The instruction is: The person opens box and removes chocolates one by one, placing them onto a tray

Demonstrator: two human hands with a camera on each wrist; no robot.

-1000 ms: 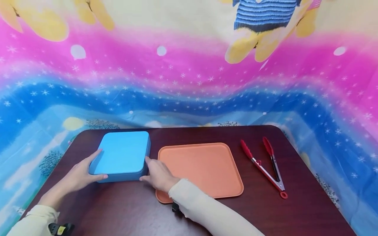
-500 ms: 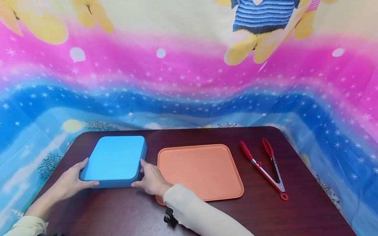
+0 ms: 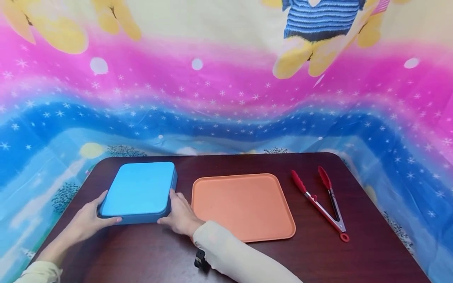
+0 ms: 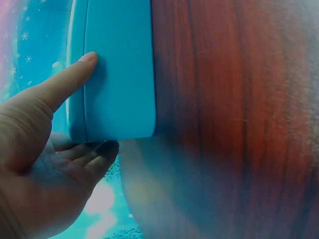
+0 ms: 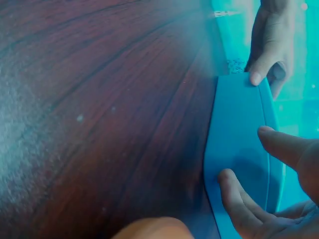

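Observation:
A light blue lidded box (image 3: 138,188) rests flat on the left part of the dark wood table. My left hand (image 3: 86,220) grips its near left corner, thumb along the front side and fingers by the left side. The right hand (image 3: 182,214) holds the near right corner, thumb at the front. In the left wrist view, the thumb of the left hand (image 4: 45,144) presses the box wall (image 4: 119,84) near the lid seam. The right wrist view shows the right hand (image 5: 279,199) against the box (image 5: 237,129), with the left hand at its far end. The lid is on and hides the inside.
Just right of the box lies an orange tray (image 3: 244,208), partly covered by the right forearm. Red-tipped tongs (image 3: 325,208) lie spread apart further right on the table (image 3: 141,255). A printed cloth (image 3: 226,86) hangs behind the table.
Over the first half second both hands moved the box slightly left and nearer to me. Since then it has hardly moved. The tray and tongs stayed put.

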